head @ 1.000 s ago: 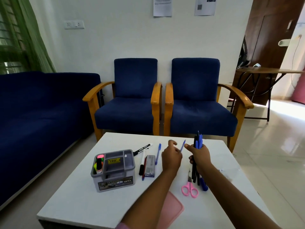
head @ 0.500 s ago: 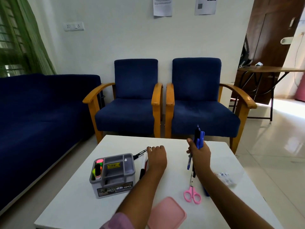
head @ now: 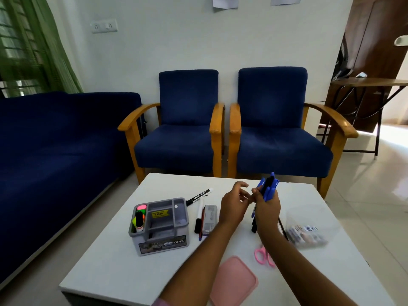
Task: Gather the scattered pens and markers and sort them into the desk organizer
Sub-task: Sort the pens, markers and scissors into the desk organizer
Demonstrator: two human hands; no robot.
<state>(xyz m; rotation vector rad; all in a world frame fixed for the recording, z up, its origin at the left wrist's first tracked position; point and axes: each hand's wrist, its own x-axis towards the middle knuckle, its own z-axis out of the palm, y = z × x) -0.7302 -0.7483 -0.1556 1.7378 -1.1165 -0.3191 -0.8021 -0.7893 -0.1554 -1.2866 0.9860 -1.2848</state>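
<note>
Right hand [head: 266,208] grips a bundle of pens [head: 268,187], blue and black, long axis near upright, tips poking up toward 12 o'clock, lower ends sticking out below the fist toward 6. Bundle held above the white tabletop [head: 114,257]. Left hand [head: 234,206] sits just at 9 o'clock of the bundle, fingers loosely curled, holding nothing; fingertips near the right hand's thumb, contact unclear.

Grey desk organizer [head: 160,225] stands at 9 o'clock of both hands, well apart from the bundle. Its left compartment holds highlighters [head: 139,217], upright; the other compartments show no pens.

Loose between organizer and left hand: a black-and-white marker [head: 199,196] pointing to 2 o'clock, a second marker [head: 199,217] lying 12-to-6, a small grey box [head: 209,217] beside it.

Pink scissors [head: 263,256] lie at 6 o'clock of the right hand, a pink lid [head: 234,281] lies nearer the tabletop's front edge, and a clear plastic bag [head: 306,230] at 3 o'clock.
</note>
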